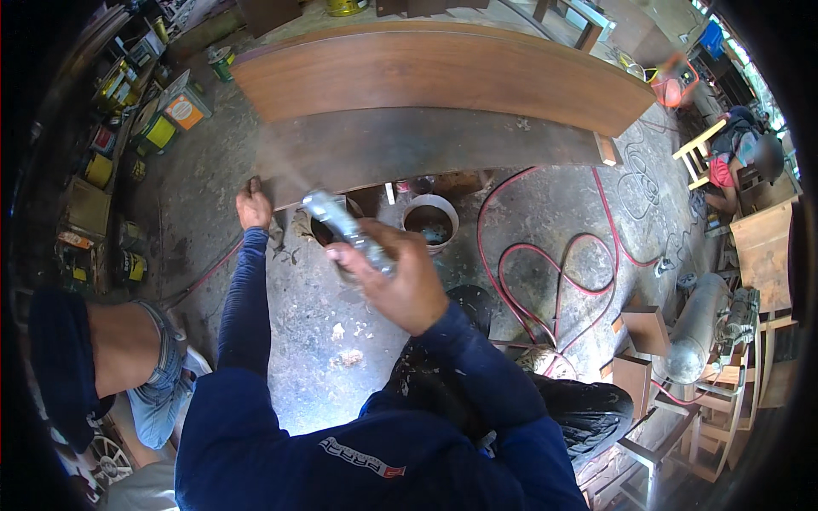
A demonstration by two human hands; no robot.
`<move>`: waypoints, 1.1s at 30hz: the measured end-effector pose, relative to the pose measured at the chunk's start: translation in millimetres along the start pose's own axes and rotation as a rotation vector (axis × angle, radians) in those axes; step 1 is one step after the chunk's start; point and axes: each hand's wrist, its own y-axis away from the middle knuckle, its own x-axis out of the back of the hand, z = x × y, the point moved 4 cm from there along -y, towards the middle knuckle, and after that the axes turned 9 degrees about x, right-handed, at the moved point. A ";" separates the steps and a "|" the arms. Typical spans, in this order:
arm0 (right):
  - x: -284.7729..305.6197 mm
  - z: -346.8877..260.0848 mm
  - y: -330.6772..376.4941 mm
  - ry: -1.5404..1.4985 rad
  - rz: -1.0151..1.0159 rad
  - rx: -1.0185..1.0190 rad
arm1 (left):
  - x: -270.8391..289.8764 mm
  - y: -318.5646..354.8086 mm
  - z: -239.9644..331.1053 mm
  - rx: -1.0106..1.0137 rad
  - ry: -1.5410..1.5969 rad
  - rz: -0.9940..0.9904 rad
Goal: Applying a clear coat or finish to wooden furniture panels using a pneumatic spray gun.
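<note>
My right hand (399, 277) is closed around a silver spray gun (341, 228), held over the floor and pointed up-left at a long brown wooden board (443, 77). A faint mist shows near the board's lower left side. My left hand (253, 207) rests on the lower left corner of the board's dull grey-brown edge face (426, 149). Both arms wear dark blue sleeves.
A red air hose (545, 281) loops over the concrete floor at right, near a grey compressor tank (697, 328). A white bucket (430, 223) stands under the board. Paint cans (158, 132) line the left. One person crouches at left (128, 349), another sits far right (737, 153).
</note>
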 end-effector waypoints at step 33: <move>374.3 3.5 165.2 0.738 0.981 -0.274 | -23.0 -56.0 -52.8 -0.081 -0.189 0.002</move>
